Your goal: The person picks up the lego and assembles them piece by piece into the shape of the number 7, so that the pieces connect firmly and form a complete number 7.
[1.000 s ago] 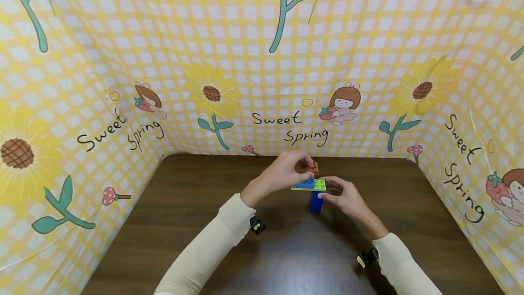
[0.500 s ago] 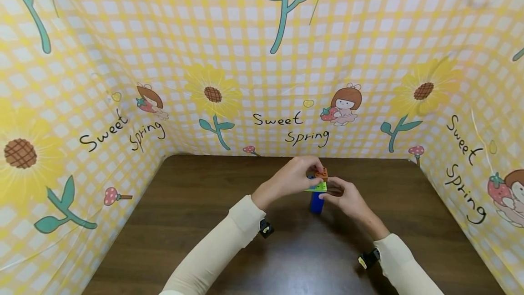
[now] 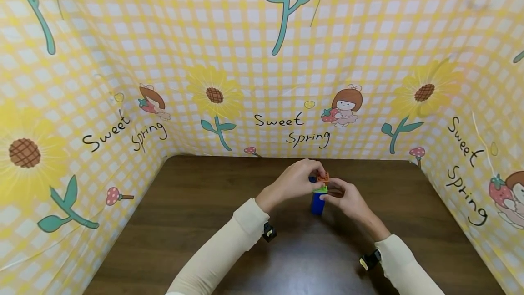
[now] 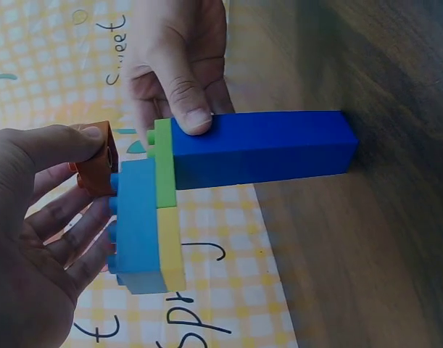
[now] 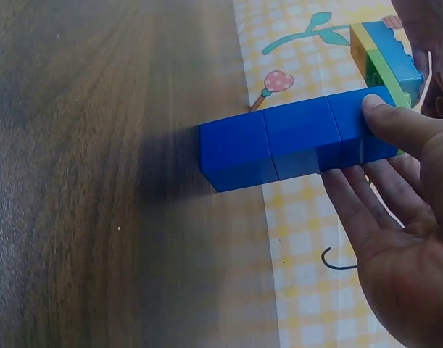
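Note:
My left hand (image 3: 292, 181) pinches an orange toy brick (image 4: 98, 163) between thumb and fingers, just above the top of a brick build. The build stands upright on a column of stacked dark blue bricks (image 5: 268, 145). Across the column's top lies a green brick (image 4: 164, 170), with a yellow brick (image 4: 171, 250) beside it jutting out to the left. A lighter blue brick (image 4: 138, 228) sits over the yellow one and part of the green, leaving some green studs bare. My right hand (image 3: 350, 199) holds the column near its top, thumb on one face and fingers behind.
The build stands toward the back of a dark wooden table (image 3: 196, 213). A yellow checked cloth (image 3: 270, 81) with printed flowers rises as walls behind it and at both sides. A small black camera sits at each wrist.
My left hand has moved right and slightly down with the orange brick, from over the lighter blue brick to over the green end. My right hand stays on the column.

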Action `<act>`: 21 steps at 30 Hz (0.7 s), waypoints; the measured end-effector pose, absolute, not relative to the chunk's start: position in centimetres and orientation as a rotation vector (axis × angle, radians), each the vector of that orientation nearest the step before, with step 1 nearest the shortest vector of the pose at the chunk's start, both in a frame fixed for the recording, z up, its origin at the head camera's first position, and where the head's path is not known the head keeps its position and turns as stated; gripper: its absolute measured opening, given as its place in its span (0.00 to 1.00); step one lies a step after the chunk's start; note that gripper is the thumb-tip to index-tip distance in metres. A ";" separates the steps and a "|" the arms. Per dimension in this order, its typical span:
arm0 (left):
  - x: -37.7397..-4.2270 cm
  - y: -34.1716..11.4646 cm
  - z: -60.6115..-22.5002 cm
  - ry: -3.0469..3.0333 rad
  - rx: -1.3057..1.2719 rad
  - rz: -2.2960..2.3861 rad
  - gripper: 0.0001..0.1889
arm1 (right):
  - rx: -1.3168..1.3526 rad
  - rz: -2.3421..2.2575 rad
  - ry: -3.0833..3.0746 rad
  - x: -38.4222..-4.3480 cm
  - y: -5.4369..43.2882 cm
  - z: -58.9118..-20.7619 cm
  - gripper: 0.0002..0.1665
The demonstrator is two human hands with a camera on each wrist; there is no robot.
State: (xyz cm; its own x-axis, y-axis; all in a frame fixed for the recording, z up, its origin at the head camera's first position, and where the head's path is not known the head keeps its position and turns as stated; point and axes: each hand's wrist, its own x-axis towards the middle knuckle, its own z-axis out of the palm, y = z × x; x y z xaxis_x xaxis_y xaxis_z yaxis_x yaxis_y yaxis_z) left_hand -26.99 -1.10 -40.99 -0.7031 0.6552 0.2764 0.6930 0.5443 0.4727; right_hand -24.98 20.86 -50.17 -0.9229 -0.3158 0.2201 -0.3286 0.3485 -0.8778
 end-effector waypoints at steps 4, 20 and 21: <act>-27.0 -1.0 -41.4 -2.725 -1.170 -0.861 0.07 | 0.627 1.668 -2.566 -25.0 20.9 -50.3 0.23; -26.9 -1.0 -42.5 -2.753 -1.162 -0.806 0.08 | 0.630 1.633 -2.563 -24.8 20.9 -50.2 0.24; -26.9 -1.0 -42.6 -2.756 -1.160 -0.805 0.08 | 0.623 1.639 -2.563 -24.8 20.8 -50.2 0.24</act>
State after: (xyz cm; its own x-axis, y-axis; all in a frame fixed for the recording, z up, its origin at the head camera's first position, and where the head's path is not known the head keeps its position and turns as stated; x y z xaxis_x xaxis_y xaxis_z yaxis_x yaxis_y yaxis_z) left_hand -26.89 -1.04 -42.59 -0.7184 0.6547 0.2351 0.6783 0.5845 0.4453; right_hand -24.85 20.84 -50.15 -0.9190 -0.3116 0.2417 -0.3501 0.3627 -0.8637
